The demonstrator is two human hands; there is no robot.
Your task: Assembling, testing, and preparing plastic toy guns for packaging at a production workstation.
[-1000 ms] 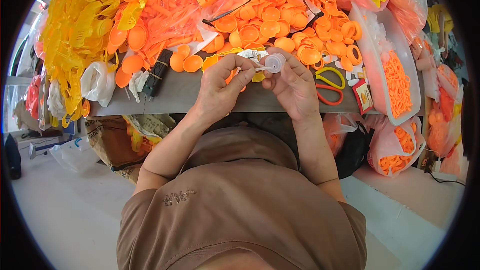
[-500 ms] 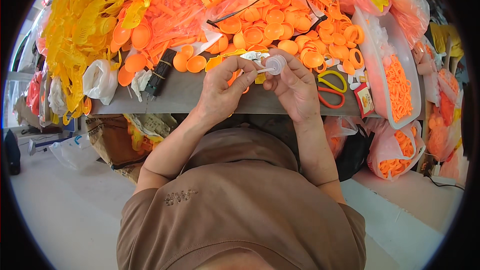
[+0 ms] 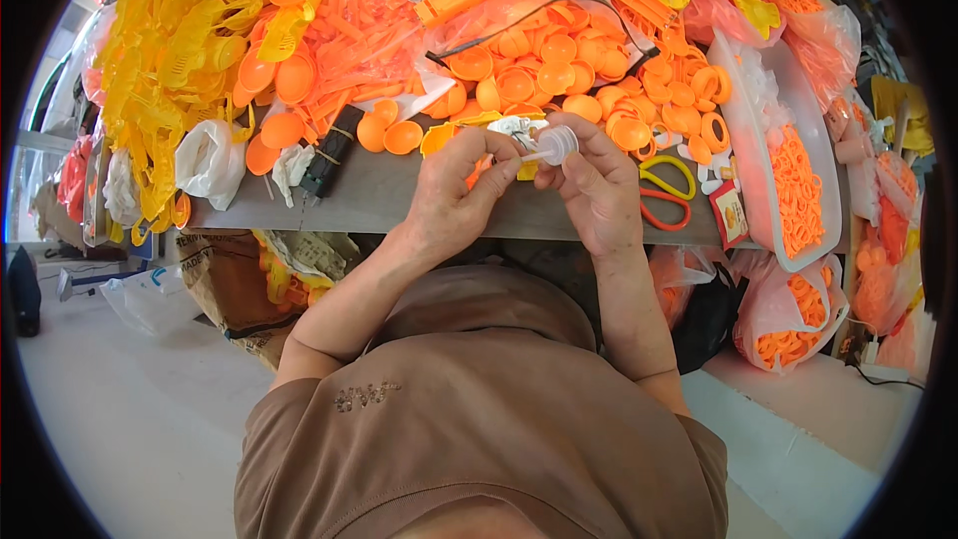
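Note:
Over the table's front edge, my two hands meet at a small clear plastic disc-shaped piece. My right hand grips it between thumb and fingers. A thin white stem juts from its left side, and the thumb and forefinger of my left hand pinch the stem's other end. Whether stem and disc are one piece I cannot tell. Just behind my fingers lie yellow plastic parts and some crumpled white material. Right of my right hand rest scissors with one yellow and one red handle loop.
Piles of yellow parts and orange round cups cover the back of the table. On the right stands a translucent bin of orange rings. A dark rod-shaped object and a white bag lie left. Bags hang below the edge.
The view has shifted slightly, so the table sits a little lower and farther right. The clear disc has turned more edge-on in my right hand. Both hands keep their grips.

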